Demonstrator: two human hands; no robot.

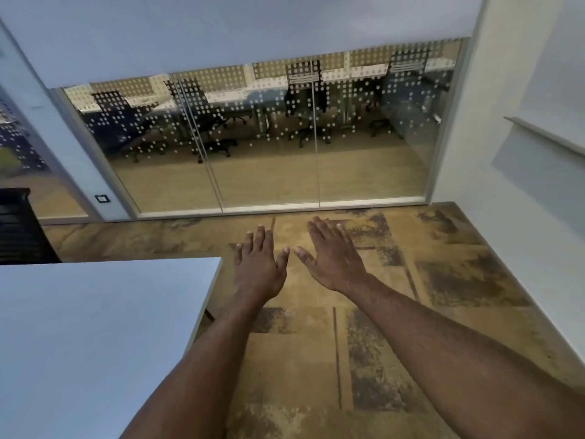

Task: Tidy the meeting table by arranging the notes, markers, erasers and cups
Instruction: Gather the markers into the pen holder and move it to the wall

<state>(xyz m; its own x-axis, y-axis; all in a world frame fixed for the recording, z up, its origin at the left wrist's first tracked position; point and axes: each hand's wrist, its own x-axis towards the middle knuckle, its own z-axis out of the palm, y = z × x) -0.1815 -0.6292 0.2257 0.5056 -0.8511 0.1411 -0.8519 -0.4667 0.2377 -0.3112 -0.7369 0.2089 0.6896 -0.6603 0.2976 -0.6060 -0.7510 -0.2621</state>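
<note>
Table point(95, 327) left of both empty, flat-fingered hands, left hand point(258, 267), right hand point(335, 258)

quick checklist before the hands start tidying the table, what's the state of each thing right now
1. Left hand free: ok, fingers straight, holding nothing.
2. Right hand free: ok, open and flat, holding nothing.
3. Hands over the table: not ok, both are held out over the carpet, past the table's corner.
4. Notes, markers, erasers, cups located: not ok, none shows on the visible part of the table.
5. Rest of the table: cannot tell, it runs out of view to the left.
6. Black chair beyond the table: ok, apart from both hands.
</note>
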